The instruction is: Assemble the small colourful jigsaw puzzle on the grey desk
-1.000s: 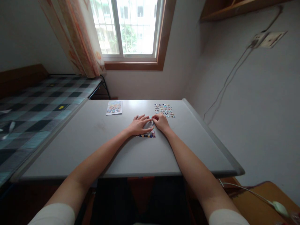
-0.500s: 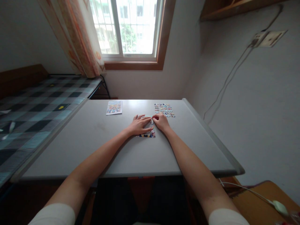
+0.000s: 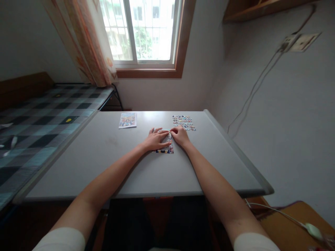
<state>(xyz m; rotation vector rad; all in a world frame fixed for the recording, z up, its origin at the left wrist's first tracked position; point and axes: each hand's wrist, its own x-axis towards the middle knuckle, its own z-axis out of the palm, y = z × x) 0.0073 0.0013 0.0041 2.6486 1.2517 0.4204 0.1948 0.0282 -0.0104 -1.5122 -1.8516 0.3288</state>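
Observation:
A partly assembled jigsaw puzzle (image 3: 167,150) lies in the middle of the grey table (image 3: 131,167). My left hand (image 3: 155,140) rests flat on it, fingers stretched out toward the right. My right hand (image 3: 180,136) sits at the puzzle's right upper corner, its fingers curled and pinched at a small spot by the puzzle's edge; what they pinch is too small to make out. The fingertips of both hands nearly meet. Loose puzzle pieces (image 3: 183,122) are spread just behind the right hand.
A picture card (image 3: 127,120) lies at the table's far left. A bed with a checked cover (image 3: 39,122) adjoins the table's left side. A window (image 3: 142,31) and curtain (image 3: 89,42) are behind. A cable with a switch (image 3: 310,229) lies at lower right.
Hardly anything has moved; my right hand's fingers shifted very slightly at the puzzle's corner, and my left hand stays flat.

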